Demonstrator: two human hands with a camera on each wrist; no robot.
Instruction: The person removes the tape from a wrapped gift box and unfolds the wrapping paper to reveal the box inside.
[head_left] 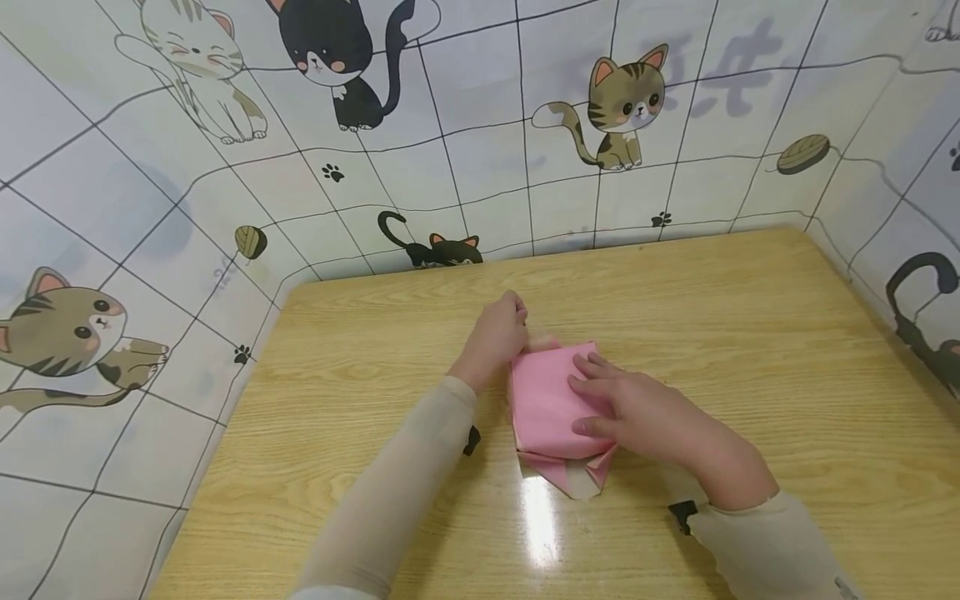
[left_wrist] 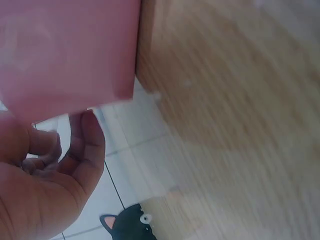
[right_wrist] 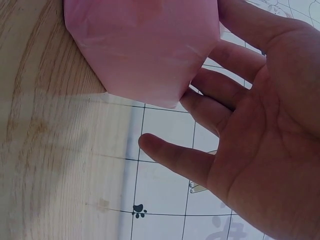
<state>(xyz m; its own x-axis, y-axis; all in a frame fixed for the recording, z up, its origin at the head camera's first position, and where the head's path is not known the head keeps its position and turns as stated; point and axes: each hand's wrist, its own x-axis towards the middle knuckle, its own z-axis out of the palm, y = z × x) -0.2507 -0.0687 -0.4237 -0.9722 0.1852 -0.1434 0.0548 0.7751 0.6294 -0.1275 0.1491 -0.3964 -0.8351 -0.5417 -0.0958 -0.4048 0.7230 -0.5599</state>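
A pink paper-wrapped parcel (head_left: pixel 555 396) lies on the wooden table, its folded flaps (head_left: pixel 577 475) sticking out at the near end. My left hand (head_left: pixel 495 337) is at the parcel's far left corner with curled fingers. In the left wrist view the left hand (left_wrist: pixel 55 170) lies by the lower edge of the pink paper (left_wrist: pixel 70 55); whether it pinches paper is hidden. Spread over the parcel's right part, my right hand (head_left: pixel 637 408) touches it with fairly straight fingers. The right wrist view shows the right hand's little finger (right_wrist: pixel 175 157) apart from the parcel (right_wrist: pixel 145 55).
The light wooden table (head_left: pixel 360 367) extends on all sides of the parcel. A white wall covering (head_left: pixel 480 158) with grid lines and cartoon cats stands behind and at both sides. Small black pieces (head_left: pixel 682 514) show beside the sleeves.
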